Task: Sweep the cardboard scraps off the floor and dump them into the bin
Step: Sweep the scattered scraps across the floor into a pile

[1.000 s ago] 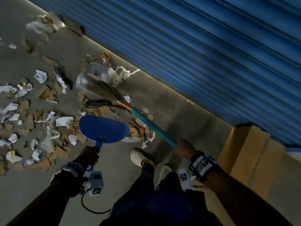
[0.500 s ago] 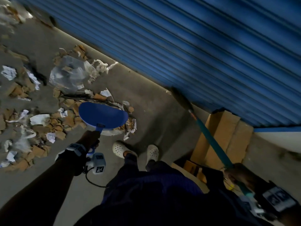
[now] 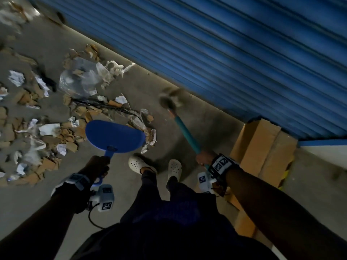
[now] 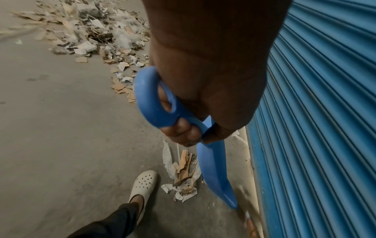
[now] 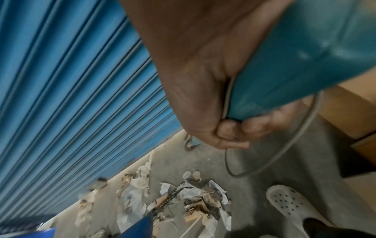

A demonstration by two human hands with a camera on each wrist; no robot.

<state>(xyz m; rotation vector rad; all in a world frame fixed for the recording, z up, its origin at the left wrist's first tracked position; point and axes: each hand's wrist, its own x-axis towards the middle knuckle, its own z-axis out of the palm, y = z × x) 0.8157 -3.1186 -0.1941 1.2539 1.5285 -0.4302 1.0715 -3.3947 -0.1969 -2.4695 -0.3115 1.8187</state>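
Observation:
Cardboard scraps [image 3: 47, 136] mixed with crumpled paper and clear plastic litter the concrete floor at the left. My left hand [image 3: 98, 165] grips the handle of a blue dustpan [image 3: 114, 135], whose pan stands over the scraps in front of my feet; in the left wrist view my fingers [image 4: 183, 133] curl round that handle [image 4: 154, 103]. My right hand [image 3: 203, 158] grips the teal handle of a broom [image 3: 185, 133]. Its blurred bristle head [image 3: 169, 102] hangs near the shutter's base. The right wrist view shows my fingers [image 5: 230, 132] wrapped round the teal handle [image 5: 305, 64].
A blue roller shutter [image 3: 225, 53] runs along the far side. A brown cardboard box [image 3: 262, 152] stands at the right against it. My feet in white clogs [image 3: 139, 164] stand between dustpan and box. A smaller scrap pile [image 4: 185, 178] lies beside the pan.
The broom first swung right and away from the scraps, and now it has come back in front of me with its head near the shutter. The dustpan has stayed over the pile.

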